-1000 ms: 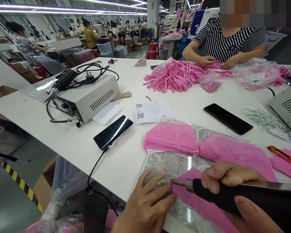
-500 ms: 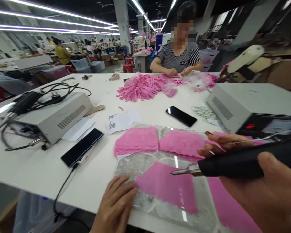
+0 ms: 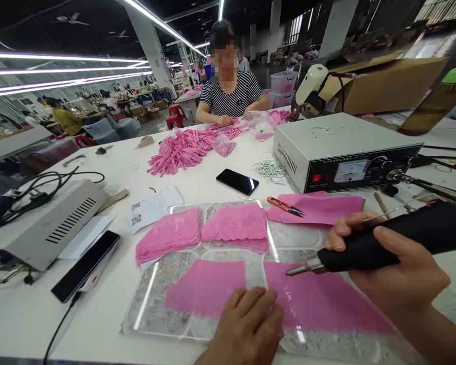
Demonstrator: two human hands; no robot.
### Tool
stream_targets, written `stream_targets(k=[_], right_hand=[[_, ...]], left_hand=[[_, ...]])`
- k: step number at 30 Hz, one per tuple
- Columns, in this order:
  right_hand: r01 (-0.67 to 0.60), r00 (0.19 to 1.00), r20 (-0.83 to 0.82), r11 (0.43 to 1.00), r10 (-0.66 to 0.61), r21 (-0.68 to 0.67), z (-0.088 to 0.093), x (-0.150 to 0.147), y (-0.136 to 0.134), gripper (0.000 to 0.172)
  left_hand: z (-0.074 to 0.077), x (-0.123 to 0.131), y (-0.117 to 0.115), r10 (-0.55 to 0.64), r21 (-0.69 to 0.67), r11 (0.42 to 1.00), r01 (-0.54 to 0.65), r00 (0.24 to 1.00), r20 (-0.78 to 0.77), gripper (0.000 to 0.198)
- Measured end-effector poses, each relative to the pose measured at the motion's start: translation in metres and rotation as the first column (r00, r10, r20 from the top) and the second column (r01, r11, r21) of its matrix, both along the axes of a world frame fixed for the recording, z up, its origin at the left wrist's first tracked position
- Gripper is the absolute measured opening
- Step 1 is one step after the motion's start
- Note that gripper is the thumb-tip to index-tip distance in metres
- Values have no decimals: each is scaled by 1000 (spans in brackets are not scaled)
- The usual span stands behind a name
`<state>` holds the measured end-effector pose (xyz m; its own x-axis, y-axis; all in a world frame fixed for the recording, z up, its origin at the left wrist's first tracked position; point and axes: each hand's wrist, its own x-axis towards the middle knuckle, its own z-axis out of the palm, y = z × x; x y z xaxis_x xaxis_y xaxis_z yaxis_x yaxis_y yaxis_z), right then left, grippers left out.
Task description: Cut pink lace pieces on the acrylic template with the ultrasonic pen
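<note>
My right hand (image 3: 399, 268) is wrapped round a black handheld tool (image 3: 387, 243), whose pointed metal tip hangs over a large pink fabric piece (image 3: 323, 299). My left hand (image 3: 247, 324) rests on the clear sheet (image 3: 155, 289), fingers bent and pressed together at the gap between that piece and a smaller pink piece (image 3: 205, 286); whatever is under its fingertips is hidden. Behind lie two stacks of pink pieces, one on the left (image 3: 171, 230) and one in the middle (image 3: 235, 223). Orange-handled snips (image 3: 285, 207) lie on folded pink fabric (image 3: 327, 208).
A grey control box (image 3: 345, 147) stands at right, another grey box (image 3: 49, 218) at left. Phones lie at centre (image 3: 237, 181) and left (image 3: 85, 266). Across the table a person in a striped top (image 3: 230, 94) handles pink strips (image 3: 182, 149).
The view has turned right, showing the snips and the control box's front. My left hand has moved right, from the small piece's left end to its right edge. The tool tip now hangs over the large piece.
</note>
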<state>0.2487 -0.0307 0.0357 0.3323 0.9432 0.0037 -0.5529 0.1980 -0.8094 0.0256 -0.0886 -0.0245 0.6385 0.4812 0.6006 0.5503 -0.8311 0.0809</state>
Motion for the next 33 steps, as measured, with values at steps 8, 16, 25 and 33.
stream_targets(k=[8, 16, 25, 33], right_hand=[[-41, 993, 115, 976, 17, 214, -11, -25, 0, 14], [-80, 961, 277, 972, 16, 222, -10, -30, -1, 19], [-63, 967, 254, 978, 11, 198, -15, -29, 0, 16], [-82, 952, 307, 978, 20, 193, -14, -31, 1, 18]], left_hand=[[-9, -1, 11, 55, 85, 995, -51, 998, -41, 25], [-36, 6, 9, 93, 103, 989, -104, 990, 101, 28], [-44, 12, 11, 109, 152, 979, -134, 981, 160, 42], [-35, -2, 12, 78, 181, 981, -64, 994, -74, 38]])
